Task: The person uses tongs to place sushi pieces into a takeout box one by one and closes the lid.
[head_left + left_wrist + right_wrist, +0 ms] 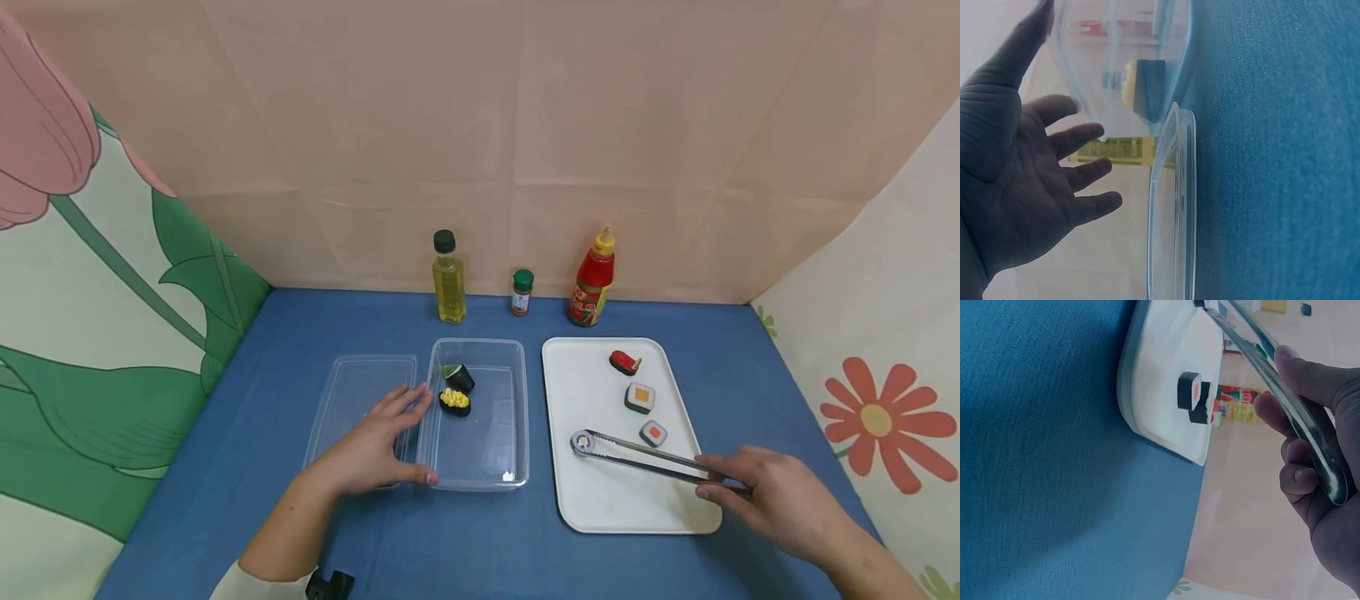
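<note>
In the head view my right hand (772, 500) grips metal tongs (645, 458) above the white tray (600, 508). Between the tong tips sits a small round sushi roll (582, 442). Three more sushi pieces lie on the tray: one with a red top (624, 362), a squarish roll with an orange centre (640, 397) and a smaller roll (653, 433). My left hand (375, 450), fingers spread, is at the left side of the clear plastic container (480, 481). Inside it are a yellow-topped sushi (454, 402) and a dark seaweed roll with green (459, 378).
A clear lid (345, 392) lies left of the container, partly under my left arm. Along the back stand an oil bottle (449, 279), a small green-capped jar (521, 292) and a red sauce bottle (592, 283). Blue cloth (450, 550) covers the table.
</note>
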Demonstrator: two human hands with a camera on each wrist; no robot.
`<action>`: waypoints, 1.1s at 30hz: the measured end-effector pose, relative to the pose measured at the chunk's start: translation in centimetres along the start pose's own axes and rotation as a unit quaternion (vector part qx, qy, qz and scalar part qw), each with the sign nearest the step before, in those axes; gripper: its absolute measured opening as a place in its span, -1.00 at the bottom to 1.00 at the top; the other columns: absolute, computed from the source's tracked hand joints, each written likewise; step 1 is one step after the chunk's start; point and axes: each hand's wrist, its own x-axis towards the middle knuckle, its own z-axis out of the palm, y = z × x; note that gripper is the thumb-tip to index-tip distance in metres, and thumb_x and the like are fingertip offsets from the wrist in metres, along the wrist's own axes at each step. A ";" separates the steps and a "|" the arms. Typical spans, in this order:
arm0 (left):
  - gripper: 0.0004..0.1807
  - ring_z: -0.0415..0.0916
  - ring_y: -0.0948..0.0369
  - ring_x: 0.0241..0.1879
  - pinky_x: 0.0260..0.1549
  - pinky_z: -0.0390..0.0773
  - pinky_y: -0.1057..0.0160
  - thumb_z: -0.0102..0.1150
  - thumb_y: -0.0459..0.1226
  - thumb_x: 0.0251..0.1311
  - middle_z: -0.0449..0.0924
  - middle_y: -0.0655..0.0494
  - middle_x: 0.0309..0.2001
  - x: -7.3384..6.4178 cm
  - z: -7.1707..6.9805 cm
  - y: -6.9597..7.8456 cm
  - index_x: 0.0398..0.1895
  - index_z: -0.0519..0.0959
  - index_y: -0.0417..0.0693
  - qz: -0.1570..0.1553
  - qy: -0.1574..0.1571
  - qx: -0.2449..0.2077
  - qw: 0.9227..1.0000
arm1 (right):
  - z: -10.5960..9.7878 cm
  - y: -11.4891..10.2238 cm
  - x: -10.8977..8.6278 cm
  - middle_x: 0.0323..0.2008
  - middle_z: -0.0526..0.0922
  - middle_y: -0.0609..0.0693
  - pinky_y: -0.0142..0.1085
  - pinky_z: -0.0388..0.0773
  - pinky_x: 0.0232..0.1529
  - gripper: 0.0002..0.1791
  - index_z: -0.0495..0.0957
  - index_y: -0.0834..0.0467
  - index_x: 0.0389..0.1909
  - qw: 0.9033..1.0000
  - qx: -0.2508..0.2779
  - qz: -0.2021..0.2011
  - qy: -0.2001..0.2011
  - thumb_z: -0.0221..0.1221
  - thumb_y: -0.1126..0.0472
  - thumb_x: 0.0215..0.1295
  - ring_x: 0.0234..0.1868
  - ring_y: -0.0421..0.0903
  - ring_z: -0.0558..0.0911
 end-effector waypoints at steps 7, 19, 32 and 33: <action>0.26 -0.30 -0.11 0.65 0.34 0.13 -0.48 0.62 0.19 -0.09 -0.10 0.20 0.68 0.0 -0.1 0.1 0.66 0.14 0.08 0.001 0.000 -0.006 1.000 | -0.2 -0.1 0.2 -0.49 0.46 -0.52 -0.44 0.28 -0.57 -0.62 0.84 -0.02 -0.10 1.000 -0.007 -0.010 0.005 0.61 0.07 0.00 -0.53 -0.45 0.30; 0.25 -0.29 -0.12 0.65 0.34 0.16 -0.46 0.61 0.18 -0.06 -0.10 0.17 0.68 0.0 0.0 -0.2 0.66 0.14 0.03 0.020 0.003 -0.003 1.000 | -0.5 -0.4 0.6 -0.49 0.48 -0.51 -0.46 0.30 -0.59 -0.61 0.84 0.00 -0.11 0.999 -0.009 -0.033 0.019 0.63 0.09 -0.04 -0.52 -0.46 0.31; 0.26 -0.28 -0.13 0.65 0.34 0.17 -0.46 0.62 0.17 -0.07 -0.08 0.12 0.68 -0.1 -0.1 0.0 0.65 0.15 0.00 0.020 0.005 -0.005 1.000 | -1.4 -1.0 1.6 -0.50 0.43 -0.51 -0.58 0.18 -0.60 -0.56 0.84 0.03 -0.14 0.991 0.003 -0.110 0.076 0.66 0.17 -0.15 -0.56 -0.50 0.26; 0.26 -0.28 -0.13 0.65 0.34 0.18 -0.46 0.62 0.17 -0.07 -0.08 0.13 0.68 -0.1 -0.2 0.0 0.66 0.15 0.00 0.019 0.004 -0.006 1.000 | -1.5 -1.1 1.7 -0.49 0.44 -0.51 -0.58 0.19 -0.60 -0.56 0.84 0.02 -0.14 0.991 0.002 -0.112 0.076 0.66 0.17 -0.16 -0.55 -0.50 0.26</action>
